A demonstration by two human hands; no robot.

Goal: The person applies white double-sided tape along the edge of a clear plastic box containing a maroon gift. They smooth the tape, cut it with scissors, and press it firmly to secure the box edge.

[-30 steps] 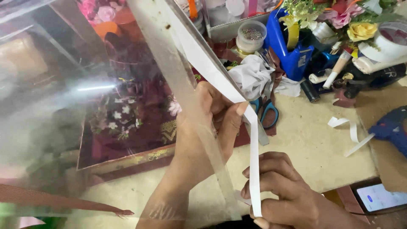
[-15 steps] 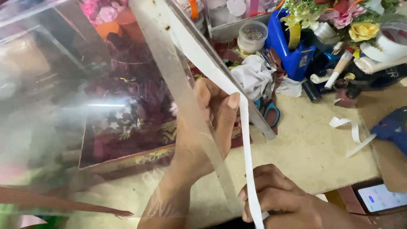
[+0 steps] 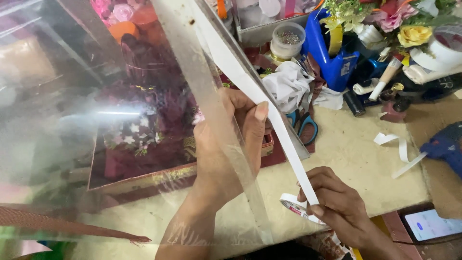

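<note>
cluttered beige worktable [image 3: 356,159] under bright light.

A white strip of tape [image 3: 284,139] is showing against a clear, glare-streaked plastic sheet [image 3: 96,120]. The tape roll [image 3: 296,207] is showing white with a red-printed core. Beneath the sheet, a maroon box [image 3: 144,159] is displaying gold patterned edging and small white flowers. Blue-handled scissors [image 3: 303,126] are lying on the beige table [image 3: 356,168], near a crumpled white cloth [image 3: 288,84], a blue holder [image 3: 334,58] and a yellow rose [image 3: 414,34].
</note>
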